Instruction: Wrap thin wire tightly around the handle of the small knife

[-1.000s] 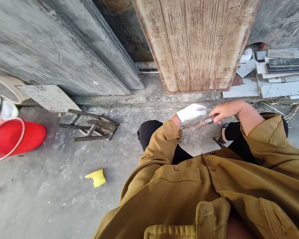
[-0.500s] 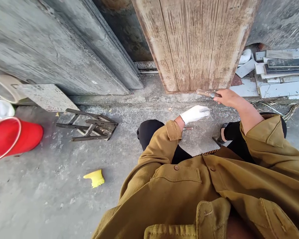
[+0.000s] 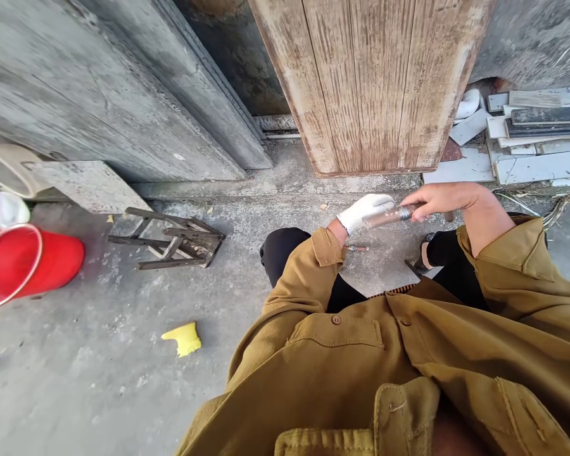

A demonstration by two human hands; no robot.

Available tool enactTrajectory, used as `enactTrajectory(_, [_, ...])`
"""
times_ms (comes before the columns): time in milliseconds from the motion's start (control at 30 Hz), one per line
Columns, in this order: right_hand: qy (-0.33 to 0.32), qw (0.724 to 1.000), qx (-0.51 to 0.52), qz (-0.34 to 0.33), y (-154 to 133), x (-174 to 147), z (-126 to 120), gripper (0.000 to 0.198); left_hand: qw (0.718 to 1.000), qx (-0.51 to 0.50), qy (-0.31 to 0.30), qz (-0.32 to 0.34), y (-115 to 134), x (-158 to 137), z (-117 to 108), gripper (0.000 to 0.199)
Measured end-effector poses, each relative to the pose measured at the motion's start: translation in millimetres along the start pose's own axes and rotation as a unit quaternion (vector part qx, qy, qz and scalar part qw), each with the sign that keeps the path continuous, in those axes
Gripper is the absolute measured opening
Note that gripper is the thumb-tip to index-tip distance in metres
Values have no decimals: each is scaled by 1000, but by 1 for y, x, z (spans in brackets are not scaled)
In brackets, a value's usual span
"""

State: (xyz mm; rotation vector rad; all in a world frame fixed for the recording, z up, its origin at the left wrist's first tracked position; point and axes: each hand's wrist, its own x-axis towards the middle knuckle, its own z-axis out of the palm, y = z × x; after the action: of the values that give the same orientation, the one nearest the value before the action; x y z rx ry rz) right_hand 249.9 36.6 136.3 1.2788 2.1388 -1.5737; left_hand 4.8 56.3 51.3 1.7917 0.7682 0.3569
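Note:
My right hand (image 3: pixel 439 201) is wrapped round the handle of a hand tool with a brownish flat end (image 3: pixel 379 219) and a wire-like wound collar. Its exact kind is blurred, and the handle's butt shows past my palm. In a white glove, my left hand (image 3: pixel 363 212) has its fingers together and curled. It meets the tool's flat end, but whether the glove holds anything is hidden. Below it on the concrete lies a smaller tool (image 3: pixel 358 248) with a similar wound collar. Just beyond both hands, a worn brown wooden panel (image 3: pixel 377 95) with vertical grooves leans upright.
Grey boards (image 3: pixel 123 95) lean at the left. A small wooden stool (image 3: pixel 180 244) lies on its side near a red bucket (image 3: pixel 59 263). A yellow piece of foam (image 3: pixel 185 339) is on the floor. White planks (image 3: pixel 536 168) are stacked at the right.
My right hand has drawn the tool down from the panel's lower edge, bringing its flat end to my gloved left hand. The left hand has shifted slightly left and up.

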Motion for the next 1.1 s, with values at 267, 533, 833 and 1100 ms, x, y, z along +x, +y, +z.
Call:
enactTrajectory(267, [274, 927, 257, 1, 10, -8, -2, 26, 999, -14, -26, -24, 5, 0, 17, 33])
enactTrajectory(533, [280, 935, -121, 182, 12, 32, 3, 24, 994, 81, -71, 3, -2, 4, 28, 30])
enactTrajectory(833, [-129, 976, -135, 115, 7, 36, 19, 27, 982, 149, -117, 22, 0, 1, 8, 21])
enactTrajectory(1100, [-28, 998, 48, 0, 5, 4, -1, 43, 1000, 2, -28, 1, 2, 6, -10, 28])
